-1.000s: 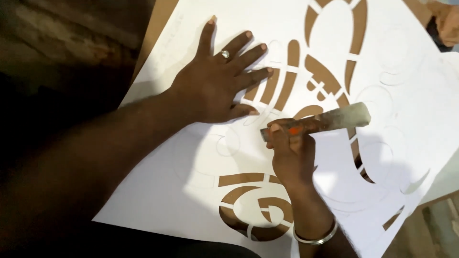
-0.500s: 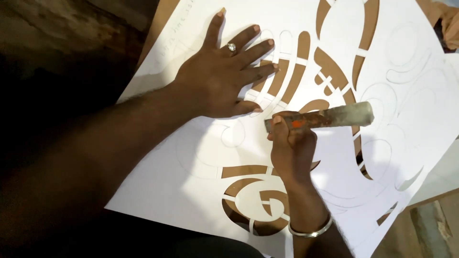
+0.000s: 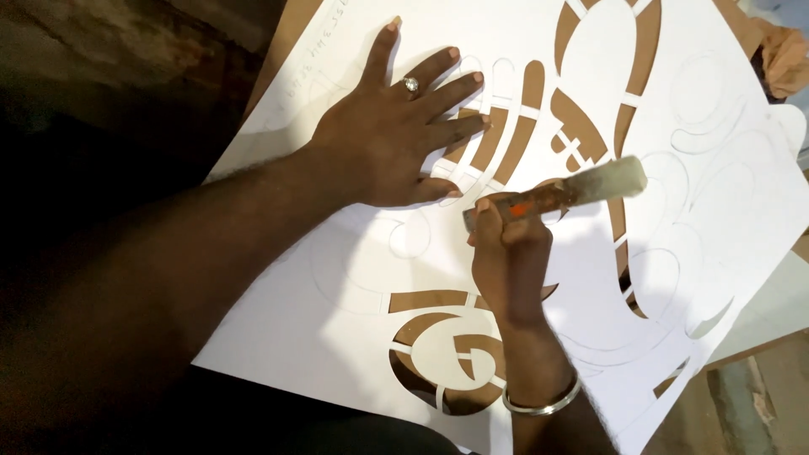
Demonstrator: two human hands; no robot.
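A large white paper sheet (image 3: 354,278) with curved cut-out shapes lies on a brown board (image 3: 291,38); brown shows through the openings. My left hand (image 3: 392,139) lies flat on the sheet with fingers spread, a ring on one finger, pressing beside a row of narrow cut slots. My right hand (image 3: 506,257), with a metal bangle at the wrist, is closed around a worn cutting knife (image 3: 560,194) with an orange mark on its handle. The knife's tip points down-left at the paper just below my left thumb; the blade itself is hidden by my fingers.
Faint pencil curves mark uncut parts of the sheet at the right (image 3: 716,118). A crumpled brown cloth or another person's hand (image 3: 784,55) sits at the top right corner. Dark floor lies to the left, and a second pale sheet edge (image 3: 775,312) shows at the right.
My left hand has slid a little up and left on the sheet. My right hand with the knife has shifted slightly, staying at the same cut area; the view has moved closer.
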